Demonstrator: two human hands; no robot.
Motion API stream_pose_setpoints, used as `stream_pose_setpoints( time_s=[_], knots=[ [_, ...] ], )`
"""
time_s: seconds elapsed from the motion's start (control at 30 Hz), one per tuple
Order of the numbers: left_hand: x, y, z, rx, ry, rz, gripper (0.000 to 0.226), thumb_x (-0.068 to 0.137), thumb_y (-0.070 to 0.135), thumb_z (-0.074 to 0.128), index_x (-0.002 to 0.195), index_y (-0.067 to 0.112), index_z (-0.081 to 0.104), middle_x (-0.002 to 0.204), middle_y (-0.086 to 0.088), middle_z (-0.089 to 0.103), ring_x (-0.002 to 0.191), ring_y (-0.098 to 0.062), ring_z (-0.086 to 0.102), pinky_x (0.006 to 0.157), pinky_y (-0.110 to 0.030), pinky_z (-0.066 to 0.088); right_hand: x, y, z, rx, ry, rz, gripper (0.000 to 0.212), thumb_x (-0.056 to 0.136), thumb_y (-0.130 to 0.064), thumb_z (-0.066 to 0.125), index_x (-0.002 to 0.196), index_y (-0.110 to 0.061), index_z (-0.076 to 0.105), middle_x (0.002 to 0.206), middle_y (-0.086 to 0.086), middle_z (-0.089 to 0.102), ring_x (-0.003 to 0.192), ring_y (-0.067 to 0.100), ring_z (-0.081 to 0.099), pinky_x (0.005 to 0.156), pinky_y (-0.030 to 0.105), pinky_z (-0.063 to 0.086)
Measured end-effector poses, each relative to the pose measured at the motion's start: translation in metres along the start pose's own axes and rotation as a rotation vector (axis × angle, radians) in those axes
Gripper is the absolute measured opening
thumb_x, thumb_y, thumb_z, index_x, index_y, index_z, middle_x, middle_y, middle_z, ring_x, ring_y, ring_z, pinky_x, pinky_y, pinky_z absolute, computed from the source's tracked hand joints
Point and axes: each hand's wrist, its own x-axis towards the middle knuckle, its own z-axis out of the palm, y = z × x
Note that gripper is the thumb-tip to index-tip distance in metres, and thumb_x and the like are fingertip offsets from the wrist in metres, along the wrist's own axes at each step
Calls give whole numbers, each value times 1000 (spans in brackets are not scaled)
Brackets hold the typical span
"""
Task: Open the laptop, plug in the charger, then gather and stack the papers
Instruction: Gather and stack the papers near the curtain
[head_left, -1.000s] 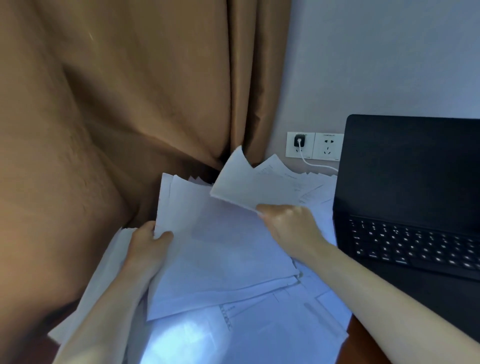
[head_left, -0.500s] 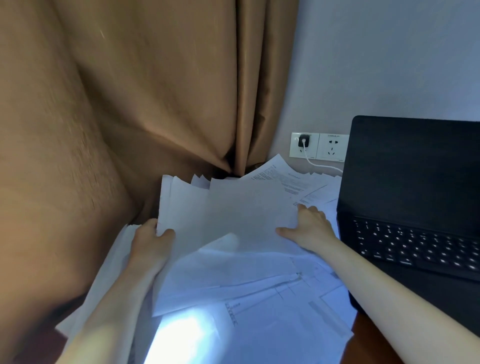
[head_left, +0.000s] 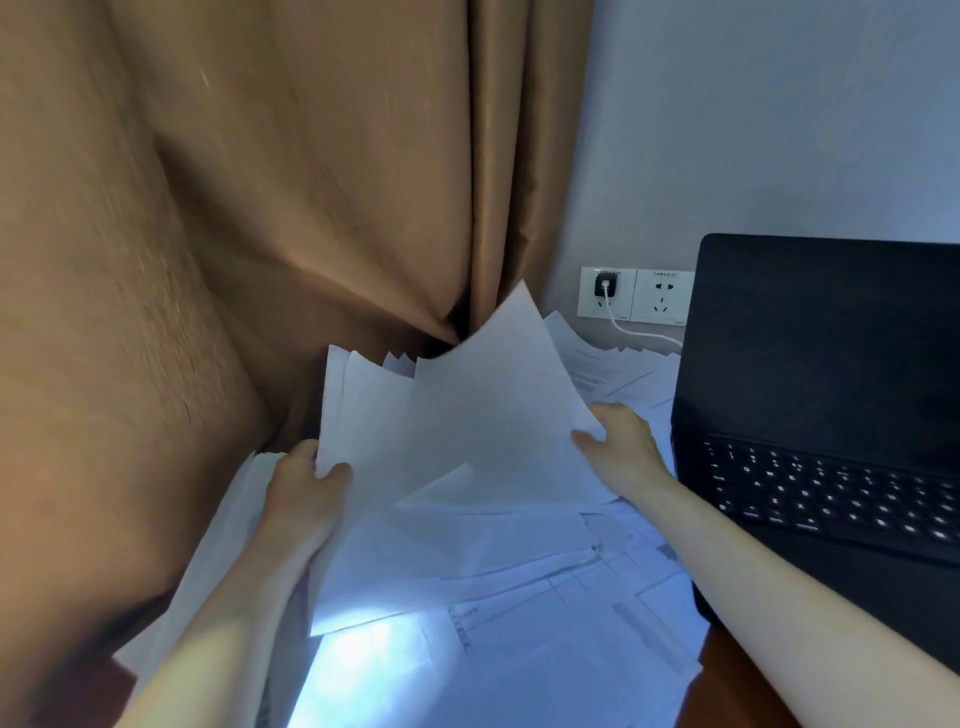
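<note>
White papers (head_left: 467, 561) lie spread in a loose heap across the desk. My left hand (head_left: 306, 483) grips the left edge of a raised bundle of sheets (head_left: 374, 415), thumb on top. My right hand (head_left: 618, 447) pinches the right edge of a single sheet (head_left: 498, 395), whose far corner curls upward. The black laptop (head_left: 831, 364) stands open at the right, its screen dark. A black charger plug (head_left: 605, 285) sits in the wall socket, and its white cable (head_left: 639, 332) runs behind the laptop.
A brown curtain (head_left: 260, 208) hangs close along the left and behind the papers. A second, free socket (head_left: 661, 296) is beside the plug. The wooden desk edge (head_left: 727, 691) shows at the lower right.
My right hand has lifted the top sheet's right edge, so its far corner now stands up. My left hand has kept its grip on the bundle.
</note>
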Motion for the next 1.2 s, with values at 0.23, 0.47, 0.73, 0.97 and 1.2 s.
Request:
stream_pose_setpoints(
  time_s=[0.23,0.47,0.73,0.97,1.2],
  knots=[
    [0,2,0,7,-19,-9,9,93,5,50,99,9,54,96,-8,59,85,-24,54,75,-30,39,3,-4,-6,378,29,143,10,88,0,59,86,-8,64,80,3,63,79,21,58,64,25,47],
    [-2,3,0,-13,-22,-18,14,92,3,49,103,9,56,98,-9,60,87,-24,55,76,-29,39,5,4,-18,170,55,159,24,86,1,59,109,-5,60,99,7,63,92,24,58,75,26,44],
    [-5,5,0,-41,-57,-10,14,93,3,49,103,11,55,98,-5,60,87,-21,55,77,-28,40,8,5,-22,158,-159,288,69,84,-4,68,143,-1,34,142,11,43,131,25,41,93,22,33],
    [-9,5,0,-124,-126,5,16,94,2,51,101,14,59,90,3,64,80,-10,59,64,-21,44,4,1,-19,91,-291,203,55,88,1,60,139,-3,40,137,12,48,128,25,43,87,19,33],
    [-2,7,0,-183,-147,-159,23,100,15,40,100,7,62,95,-14,66,83,-28,62,72,-30,47,3,2,-12,92,-388,116,52,86,4,53,134,-13,48,121,-5,54,123,22,50,98,23,40]
  ],
)
